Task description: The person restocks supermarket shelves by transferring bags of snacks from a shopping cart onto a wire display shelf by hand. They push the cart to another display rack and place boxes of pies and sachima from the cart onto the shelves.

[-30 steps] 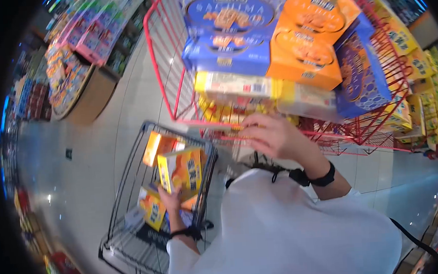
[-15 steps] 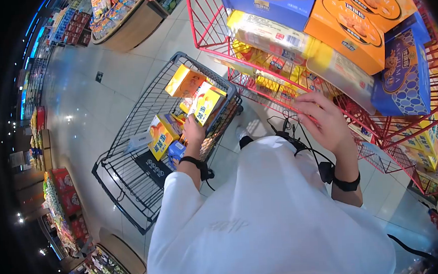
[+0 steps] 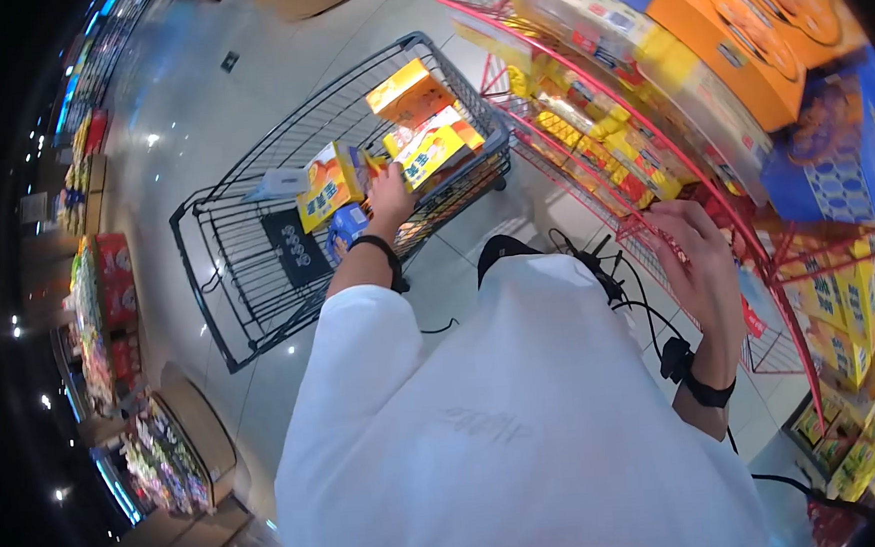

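My left hand [image 3: 390, 198] reaches into a dark shopping cart [image 3: 260, 324], its fingers at the near edge of a yellow box [image 3: 430, 158] and closed there. An orange box [image 3: 409, 93] lies beyond that box. Left of the hand are another yellow box [image 3: 332, 185] and a small blue package [image 3: 347, 227]. My right hand [image 3: 695, 258] is beside the red wire rack [image 3: 649, 130], fingers bent; whether it holds anything is hidden.
The red rack carries orange boxes [image 3: 733, 30], a blue box [image 3: 826, 149] and yellow packs [image 3: 609, 133]. Yellow boxes [image 3: 850, 298] stand at the right. Black cables [image 3: 650, 311] hang by my waist. Shop displays [image 3: 178, 450] line the left.
The view has turned, so the cart and rack sit higher in the frame. My left hand has shifted from the yellow box's front to its near left edge. My right hand has stayed near the rack.
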A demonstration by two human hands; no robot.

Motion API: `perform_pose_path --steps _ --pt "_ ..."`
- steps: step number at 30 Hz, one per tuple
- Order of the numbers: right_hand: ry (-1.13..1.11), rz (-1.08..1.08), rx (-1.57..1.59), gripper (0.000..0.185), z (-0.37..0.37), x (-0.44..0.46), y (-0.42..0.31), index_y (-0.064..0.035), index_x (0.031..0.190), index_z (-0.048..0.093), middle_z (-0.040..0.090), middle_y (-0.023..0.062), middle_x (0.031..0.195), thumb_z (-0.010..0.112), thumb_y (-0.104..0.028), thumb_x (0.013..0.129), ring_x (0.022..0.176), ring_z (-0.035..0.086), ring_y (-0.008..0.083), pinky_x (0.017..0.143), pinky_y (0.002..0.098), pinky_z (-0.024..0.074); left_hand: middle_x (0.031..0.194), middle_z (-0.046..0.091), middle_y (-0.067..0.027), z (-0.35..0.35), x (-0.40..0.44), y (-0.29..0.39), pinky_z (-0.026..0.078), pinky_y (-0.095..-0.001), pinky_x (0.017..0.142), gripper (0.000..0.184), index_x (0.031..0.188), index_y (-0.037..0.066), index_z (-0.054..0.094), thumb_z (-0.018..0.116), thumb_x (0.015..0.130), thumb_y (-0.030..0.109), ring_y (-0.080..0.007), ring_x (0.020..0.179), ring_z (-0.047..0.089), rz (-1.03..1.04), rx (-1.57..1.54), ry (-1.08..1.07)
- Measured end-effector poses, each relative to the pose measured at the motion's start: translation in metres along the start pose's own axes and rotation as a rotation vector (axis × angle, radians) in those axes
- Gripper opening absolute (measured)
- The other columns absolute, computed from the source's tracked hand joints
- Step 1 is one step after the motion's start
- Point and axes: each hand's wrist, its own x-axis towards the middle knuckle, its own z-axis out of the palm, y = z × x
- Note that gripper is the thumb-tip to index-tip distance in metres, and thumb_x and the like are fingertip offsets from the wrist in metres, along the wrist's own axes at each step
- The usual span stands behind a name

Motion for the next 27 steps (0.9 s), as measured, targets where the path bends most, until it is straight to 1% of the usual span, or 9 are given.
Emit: perform_pose_path --steps 5,9,12,16,21,23,25,26,27 --pt "0.064 -0.008 -0.059 0.021 0.005 -0.032 -0.022 -0.0062 0.107 0.068 0.065 0.0116 0.109 0.068 -0.010 0.086 0.098 0.065 0.0327 0.083 0.0400 0.0531 0.120 0.059 -0.0160 -0.002 -0.031 0.000 0.044 -0.0516 0.095 0.072 0.126 0.013 0.049 0.087 0.069 0.035 -0.0363 0.116 0.055 0.060 -0.027 0.025" --pt "0.062 0.005 -0.092 0.023 0.022 -0.061 -0.049 -0.0069 0.110 0.067 0.065 0.0095 0.114 0.066 -0.014 0.088 0.100 0.064 0.0317 0.083 0.0410 0.0532 0.113 0.062 -0.0170 -0.001 -0.063 -0.009 0.049 -0.0492 0.088 0.068 0.119 0.008 0.053 0.088 0.065 0.030 -0.0378 0.106 0.060 0.145 -0.031 0.143" --pt "0.042 0.032 -0.115 0.023 0.023 -0.091 -0.085 -0.0041 0.110 0.067 0.064 0.0115 0.114 0.067 -0.011 0.088 0.105 0.063 0.0302 0.088 0.0396 0.0521 0.104 0.065 -0.0194 0.002 -0.093 -0.023 0.050 -0.0491 0.084 0.053 0.111 0.006 0.055 0.083 0.069 0.023 -0.0391 0.100 0.062 0.264 -0.096 0.210" --pt "0.084 0.162 -0.108 0.027 0.010 -0.127 -0.137 -0.0059 0.114 0.066 0.063 0.0106 0.115 0.066 -0.014 0.089 0.107 0.063 0.0298 0.089 0.0395 0.0520 0.109 0.062 -0.0199 0.001 -0.141 -0.048 0.046 -0.0496 0.089 0.070 0.125 0.003 0.053 0.086 0.066 0.022 -0.0415 0.105 0.058 0.358 -0.185 0.272" --pt "0.160 0.304 -0.128 0.030 -0.014 -0.161 -0.152 -0.0076 0.119 0.065 0.063 0.0115 0.117 0.065 -0.015 0.091 0.110 0.061 0.0317 0.092 0.0405 0.0508 0.113 0.059 -0.0207 -0.009 -0.183 -0.060 0.041 -0.0500 0.095 0.074 0.127 -0.001 0.052 0.087 0.062 0.008 -0.0434 0.111 0.053 0.410 -0.371 0.323" --pt "0.210 0.300 -0.142 0.033 -0.024 -0.175 -0.156 -0.0074 0.121 0.064 0.063 0.0118 0.115 0.066 -0.018 0.090 0.107 0.062 0.0317 0.090 0.0412 0.0513 0.116 0.058 -0.0218 -0.010 -0.200 -0.070 0.040 -0.0474 0.099 0.076 0.128 -0.004 0.050 0.087 0.063 0.007 -0.0424 0.114 0.052 0.341 -0.555 0.472" --pt "0.261 0.301 -0.169 0.037 -0.036 -0.189 -0.150 -0.0073 0.123 0.063 0.063 0.0121 0.113 0.067 -0.020 0.089 0.104 0.063 0.0316 0.088 0.0419 0.0519 0.125 0.051 -0.0223 -0.019 -0.213 -0.071 0.039 -0.0448 0.102 0.071 0.132 -0.005 0.045 0.083 0.073 0.004 -0.0380 0.118 0.050 0.302 -0.559 0.556" --pt "0.223 0.292 -0.148 0.039 -0.039 -0.195 -0.142 -0.0070 0.125 0.062 0.063 0.0129 0.114 0.067 -0.021 0.089 0.105 0.062 0.0325 0.088 0.0423 0.0515 0.125 0.051 -0.0223 -0.035 -0.226 -0.059 0.039 -0.0448 0.102 0.071 0.132 -0.005 0.045 0.083 0.073 0.004 -0.0380 0.118 0.050 0.325 -0.574 0.571" --pt "0.182 0.281 -0.126 0.041 -0.044 -0.200 -0.137 -0.0066 0.127 0.061 0.062 0.0138 0.115 0.067 -0.022 0.089 0.106 0.062 0.0333 0.089 0.0427 0.0510 0.129 0.049 -0.0217 -0.054 -0.241 -0.047 0.041 -0.0437 0.104 0.070 0.135 -0.005 0.041 0.080 0.077 0.002 -0.0359 0.121 0.049 0.303 -0.708 0.580"
